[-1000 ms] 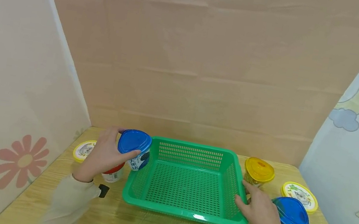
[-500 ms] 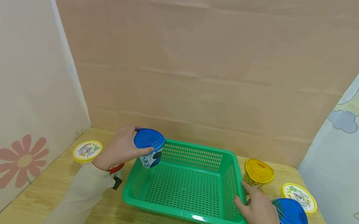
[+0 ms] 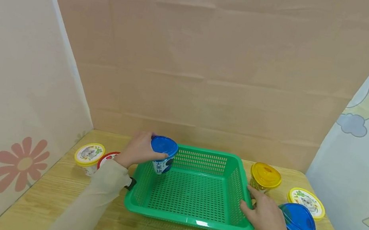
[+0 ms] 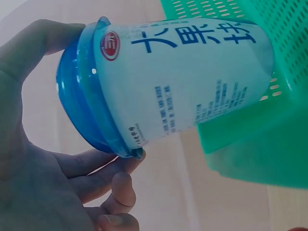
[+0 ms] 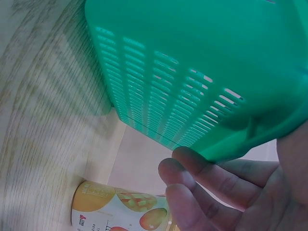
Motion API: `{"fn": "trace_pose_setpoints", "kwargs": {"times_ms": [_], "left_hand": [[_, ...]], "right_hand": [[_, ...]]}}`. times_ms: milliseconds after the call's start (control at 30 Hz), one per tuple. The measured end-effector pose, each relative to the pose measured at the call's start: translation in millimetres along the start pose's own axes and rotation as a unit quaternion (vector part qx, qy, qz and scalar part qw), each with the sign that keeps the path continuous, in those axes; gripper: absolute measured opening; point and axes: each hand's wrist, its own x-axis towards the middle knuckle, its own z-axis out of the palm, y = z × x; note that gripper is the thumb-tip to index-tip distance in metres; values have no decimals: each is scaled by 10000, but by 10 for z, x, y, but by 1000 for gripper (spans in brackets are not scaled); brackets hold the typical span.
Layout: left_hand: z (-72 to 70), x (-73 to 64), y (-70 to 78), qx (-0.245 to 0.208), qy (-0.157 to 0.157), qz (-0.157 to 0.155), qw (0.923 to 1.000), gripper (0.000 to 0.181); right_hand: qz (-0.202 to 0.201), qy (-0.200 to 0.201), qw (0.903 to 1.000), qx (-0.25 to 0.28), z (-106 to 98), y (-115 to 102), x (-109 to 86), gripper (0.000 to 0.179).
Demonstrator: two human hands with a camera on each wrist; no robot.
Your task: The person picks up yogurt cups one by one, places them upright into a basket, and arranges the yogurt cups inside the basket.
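A yogurt cup [image 3: 162, 165] with a blue lid hangs upright over the left end of the green plastic basket [image 3: 186, 220]. My left hand [image 3: 138, 150] grips it from the left, thumb and fingers around the lid; the left wrist view shows the cup [image 4: 178, 86] with dark lettering on a white side. On the basket's right rim, my right hand [image 3: 266, 218] holds the edge, its thumb on the inner side. Seen from the right wrist, the fingers [image 5: 231, 180] lie along the outside of the slotted basket wall [image 5: 159, 91].
Left of the basket stand a yellow-lidded cup [image 3: 89, 154] and a red-lidded cup [image 3: 106, 157], partly hidden by the left arm. On the right are a cup with an amber lid [image 3: 266, 175], one with a yellow-rimmed lid [image 3: 307, 203] and a blue-lidded one [image 3: 299, 223].
My left hand has carried the blue-lidded cup rightward, from beside the basket to over its left end. The right hand stays on the rim.
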Motion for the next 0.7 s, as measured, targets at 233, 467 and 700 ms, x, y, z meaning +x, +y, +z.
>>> {"fn": "trace_pose_setpoints", "kwargs": {"times_ms": [233,467,700], "left_hand": [[106,92,-43,54,-318,-240,9992,73],[107,113,-17,271,-504,-409,9975,78],[120,118,7,673,-684,-552,9939,84]], "right_hand": [[-20,23,10000,-45,-7,-5,3,60],[9,-27,10000,-89,-23,-25,3,60],[24,-19,10000,-90,-22,-28,2,59]]}}
